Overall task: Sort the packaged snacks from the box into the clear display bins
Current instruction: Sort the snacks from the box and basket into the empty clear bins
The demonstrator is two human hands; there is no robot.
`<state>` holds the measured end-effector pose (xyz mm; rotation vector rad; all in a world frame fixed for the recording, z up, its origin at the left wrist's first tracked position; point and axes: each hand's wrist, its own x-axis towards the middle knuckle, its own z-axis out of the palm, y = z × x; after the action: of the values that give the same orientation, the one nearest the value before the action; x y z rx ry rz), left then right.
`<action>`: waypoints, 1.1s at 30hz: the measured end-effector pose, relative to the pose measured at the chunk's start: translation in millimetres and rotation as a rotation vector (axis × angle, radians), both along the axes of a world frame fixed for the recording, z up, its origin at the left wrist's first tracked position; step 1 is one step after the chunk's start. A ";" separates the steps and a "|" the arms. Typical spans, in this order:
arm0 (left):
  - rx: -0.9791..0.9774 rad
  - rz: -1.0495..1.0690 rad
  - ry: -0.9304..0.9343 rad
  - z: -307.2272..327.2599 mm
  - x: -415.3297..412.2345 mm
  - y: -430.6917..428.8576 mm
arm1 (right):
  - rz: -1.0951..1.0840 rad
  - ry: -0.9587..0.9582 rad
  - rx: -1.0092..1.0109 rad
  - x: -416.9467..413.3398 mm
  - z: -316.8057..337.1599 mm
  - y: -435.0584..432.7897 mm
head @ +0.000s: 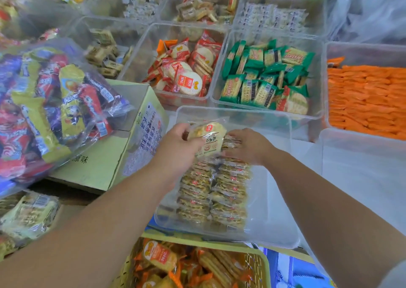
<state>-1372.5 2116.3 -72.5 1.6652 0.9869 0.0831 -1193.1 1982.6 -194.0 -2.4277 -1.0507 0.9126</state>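
Over clear bin (274, 120), hands (179, 149) gripping cracker packet (208, 139)

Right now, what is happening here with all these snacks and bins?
A person is filling a clear bin with clear-wrapped cracker packets. The left hand holds one packet over the bin, and the right hand rests flat on the rows of packets already inside. These make two neat rows; the bin's right part is bare. A cardboard box stands beside it on the left, and other bins behind hold other snacks.
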 end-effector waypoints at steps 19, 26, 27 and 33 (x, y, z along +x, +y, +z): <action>0.461 0.224 -0.143 -59.7 69.7 -24.3 | -0.116 0.037 0.171 -0.9 -13.9 -3.6; 0.450 -0.205 -0.076 -58.8 47.0 -21.2 | -0.021 0.030 0.132 1.1 -11.3 -1.5; 0.533 -0.297 -0.053 -60.1 42.0 -18.8 | -0.021 0.032 0.142 1.7 -10.4 -1.9; 0.947 -0.518 -0.060 -56.6 36.6 2.4 | -0.083 0.078 0.245 -2.2 -5.7 -5.1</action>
<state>-1335.9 2118.6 -129.1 2.7170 0.4309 0.2817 -1195.3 1977.5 -199.6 -2.1992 -0.9650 0.7945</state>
